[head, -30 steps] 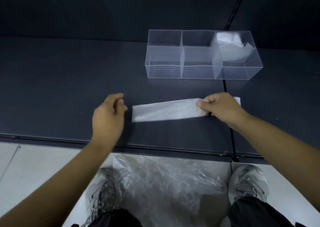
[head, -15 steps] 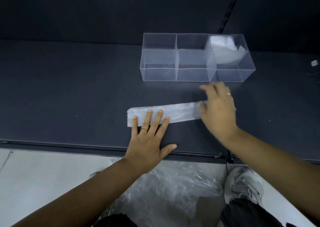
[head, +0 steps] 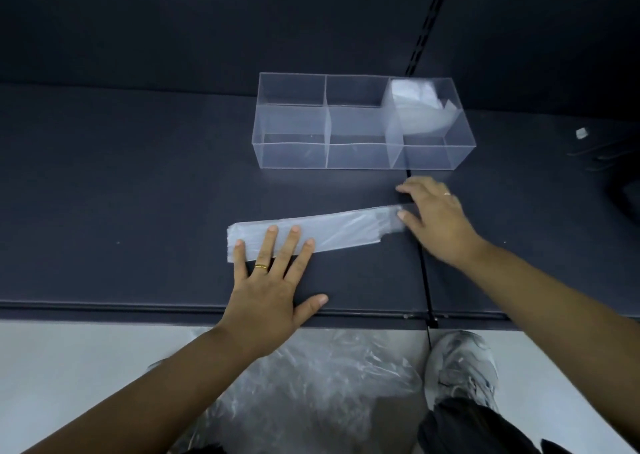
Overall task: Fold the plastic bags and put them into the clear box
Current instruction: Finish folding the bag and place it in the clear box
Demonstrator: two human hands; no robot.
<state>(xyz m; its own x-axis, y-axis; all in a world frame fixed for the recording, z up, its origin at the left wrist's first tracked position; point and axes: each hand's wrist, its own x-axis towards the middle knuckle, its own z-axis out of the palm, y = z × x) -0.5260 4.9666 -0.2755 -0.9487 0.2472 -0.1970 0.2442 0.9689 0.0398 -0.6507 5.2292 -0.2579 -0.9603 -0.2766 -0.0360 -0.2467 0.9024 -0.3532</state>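
A plastic bag folded into a long narrow strip lies flat on the dark table. My left hand lies flat with spread fingers, its fingertips pressing the strip's left end. My right hand rests flat on the strip's right end, covering that end. Behind them stands the clear box with three compartments in a row. A folded white bag sits in its right compartment; the other two hold nothing.
A heap of crumpled clear plastic bags lies on the floor below the table's front edge, between my shoes. A seam runs across the table under my right hand. Dark cables lie at far right.
Both hands let go of their pinch and came down flat on the strip. My left hand moved onto its left end; my right hand slid slightly right along it.
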